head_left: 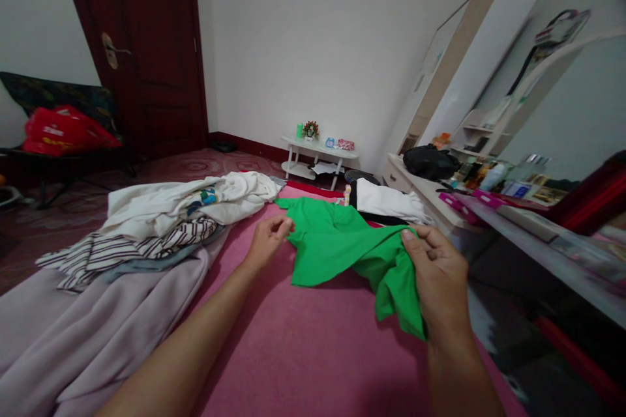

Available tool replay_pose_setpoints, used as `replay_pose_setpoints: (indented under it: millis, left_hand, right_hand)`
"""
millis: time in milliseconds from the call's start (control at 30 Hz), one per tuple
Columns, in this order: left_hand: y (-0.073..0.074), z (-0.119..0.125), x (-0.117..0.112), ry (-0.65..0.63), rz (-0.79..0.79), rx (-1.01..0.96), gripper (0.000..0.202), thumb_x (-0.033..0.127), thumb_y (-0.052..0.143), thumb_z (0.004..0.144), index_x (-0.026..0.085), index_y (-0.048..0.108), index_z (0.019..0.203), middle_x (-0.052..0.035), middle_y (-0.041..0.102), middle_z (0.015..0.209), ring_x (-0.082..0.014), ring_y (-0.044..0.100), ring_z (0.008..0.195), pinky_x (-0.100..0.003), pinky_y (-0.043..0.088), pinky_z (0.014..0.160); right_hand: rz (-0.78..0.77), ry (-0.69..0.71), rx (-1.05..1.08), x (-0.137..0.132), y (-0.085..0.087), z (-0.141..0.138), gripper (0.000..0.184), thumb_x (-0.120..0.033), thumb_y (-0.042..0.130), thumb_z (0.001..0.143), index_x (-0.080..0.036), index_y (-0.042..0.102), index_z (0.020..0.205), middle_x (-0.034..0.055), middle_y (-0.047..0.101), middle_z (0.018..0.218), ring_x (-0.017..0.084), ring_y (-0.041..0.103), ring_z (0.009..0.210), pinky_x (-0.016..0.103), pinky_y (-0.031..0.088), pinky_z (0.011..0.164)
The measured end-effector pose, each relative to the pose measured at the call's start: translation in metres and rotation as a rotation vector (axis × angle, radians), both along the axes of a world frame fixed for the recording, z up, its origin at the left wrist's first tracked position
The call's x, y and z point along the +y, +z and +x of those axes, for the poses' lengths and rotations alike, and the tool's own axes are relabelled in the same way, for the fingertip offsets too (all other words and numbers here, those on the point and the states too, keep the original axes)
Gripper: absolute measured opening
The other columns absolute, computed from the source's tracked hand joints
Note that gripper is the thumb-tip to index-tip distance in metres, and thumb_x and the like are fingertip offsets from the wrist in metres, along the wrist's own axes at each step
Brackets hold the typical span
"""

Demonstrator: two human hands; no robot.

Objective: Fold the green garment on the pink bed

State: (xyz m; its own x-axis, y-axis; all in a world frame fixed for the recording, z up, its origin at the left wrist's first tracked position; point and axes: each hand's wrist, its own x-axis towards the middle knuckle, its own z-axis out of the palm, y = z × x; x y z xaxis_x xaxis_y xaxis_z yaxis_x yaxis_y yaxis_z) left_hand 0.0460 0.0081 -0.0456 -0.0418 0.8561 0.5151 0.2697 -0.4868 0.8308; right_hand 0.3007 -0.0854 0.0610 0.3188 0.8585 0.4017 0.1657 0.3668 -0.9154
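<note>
A green T-shirt (332, 241) is stretched between my hands, just above the pink bed sheet (293, 352). My right hand (437, 273) grips its right end between thumb and curled fingers, and loose folds hang down below that grip. At the shirt's left edge, my left hand (268, 241) is closed in a pinch, with the fingertips against the green cloth. The far part of the shirt lies toward the end of the bed.
On the left lie a white garment (156, 205), a striped garment (122, 254) and a pale blanket (122, 326). Folded white clothing (388, 199) sits beyond the shirt. A cluttered dressing table (440, 202) borders the right side. Further back stands a small white table (317, 146).
</note>
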Motion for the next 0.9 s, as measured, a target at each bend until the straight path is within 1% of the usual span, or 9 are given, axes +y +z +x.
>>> replay_pose_setpoints:
  millis: [67,133,200,267,367,433,567,733,900]
  left_hand:
    - [0.010,0.013,-0.013,-0.155,-0.053,0.163,0.041,0.052,0.048,0.085,0.016,0.062,0.074,-0.0022,0.063,0.067,-0.0147,0.057,0.064,-0.025,0.043,0.063]
    - [0.014,0.032,-0.028,-0.212,-0.019,0.409,0.041,0.057,0.060,0.076,0.018,0.064,0.085,-0.0031,0.065,0.079,-0.0169,0.058,0.072,-0.026,0.043,0.067]
    - [0.011,0.051,-0.040,-0.147,0.051,0.652,0.051,0.053,0.073,0.063,0.020,0.061,0.101,-0.0058,0.064,0.099,-0.0226,0.058,0.088,-0.030,0.044,0.075]
    - [0.000,0.064,-0.044,-0.057,0.058,0.822,0.047,0.035,0.073,0.064,0.020,0.058,0.106,-0.0086,0.062,0.107,-0.0257,0.057,0.096,-0.033,0.044,0.080]
    - [-0.014,0.061,-0.034,0.010,-0.047,0.879,0.032,0.010,0.054,0.071,0.019,0.060,0.101,-0.0085,0.064,0.101,-0.0233,0.060,0.091,-0.031,0.046,0.077]
    - [-0.010,0.045,-0.023,0.047,-0.061,0.754,0.036,0.004,0.046,0.071,0.019,0.064,0.098,-0.0067,0.067,0.097,-0.0214,0.062,0.089,-0.030,0.047,0.077]
    - [0.038,0.001,-0.018,0.126,0.161,0.317,0.039,0.003,0.043,0.072,0.018,0.066,0.100,-0.0037,0.068,0.097,-0.0173,0.062,0.090,-0.028,0.047,0.082]
    - [0.111,-0.033,-0.068,0.208,0.263,0.100,0.020,0.023,0.054,0.082,0.019,0.067,0.097,-0.0029,0.067,0.091,-0.0153,0.062,0.083,-0.026,0.050,0.076]
    - [0.142,-0.060,-0.118,-0.118,0.102,0.288,0.018,0.034,0.061,0.081,0.020,0.070,0.089,-0.0039,0.068,0.080,-0.0162,0.062,0.071,-0.025,0.052,0.068]
  right_hand:
    - [0.003,-0.003,-0.021,0.000,0.000,0.000,0.028,-0.043,0.070,0.073,-0.018,0.061,0.085,-0.0026,0.062,0.061,0.010,0.053,0.049,0.018,0.042,0.044]
    - [0.013,-0.010,-0.049,-0.001,0.000,0.000,0.028,-0.043,0.069,0.074,-0.019,0.062,0.085,-0.0025,0.063,0.062,0.010,0.054,0.051,0.018,0.043,0.046]
    - [0.021,-0.016,-0.073,-0.002,0.000,0.001,0.028,-0.043,0.069,0.075,-0.019,0.062,0.085,-0.0022,0.063,0.063,0.011,0.055,0.053,0.018,0.044,0.047]
    - [0.028,-0.037,-0.090,-0.003,0.001,0.003,0.028,-0.043,0.069,0.075,-0.018,0.062,0.085,-0.0019,0.063,0.064,0.011,0.056,0.054,0.018,0.044,0.048]
    - [0.050,-0.084,-0.103,-0.003,0.002,0.011,0.029,-0.043,0.069,0.074,-0.018,0.063,0.086,-0.0018,0.063,0.064,0.012,0.056,0.054,0.019,0.045,0.048]
    - [0.068,-0.136,-0.141,-0.002,0.003,0.019,0.029,-0.044,0.068,0.074,-0.019,0.064,0.088,-0.0013,0.064,0.065,0.012,0.056,0.054,0.020,0.045,0.049]
    - [-0.006,-0.123,-0.349,-0.005,0.011,0.037,0.029,-0.044,0.068,0.073,-0.018,0.066,0.087,0.0027,0.068,0.074,0.015,0.060,0.061,0.021,0.045,0.051]
    - [-0.226,0.298,-0.566,-0.035,0.035,0.042,0.030,-0.046,0.064,0.076,-0.017,0.068,0.085,0.0038,0.069,0.074,0.016,0.062,0.063,0.022,0.046,0.052]
    - [-0.187,0.440,-0.759,-0.072,0.063,0.038,0.020,-0.039,0.063,0.076,-0.020,0.072,0.076,0.0034,0.069,0.073,0.017,0.064,0.067,0.023,0.049,0.060]
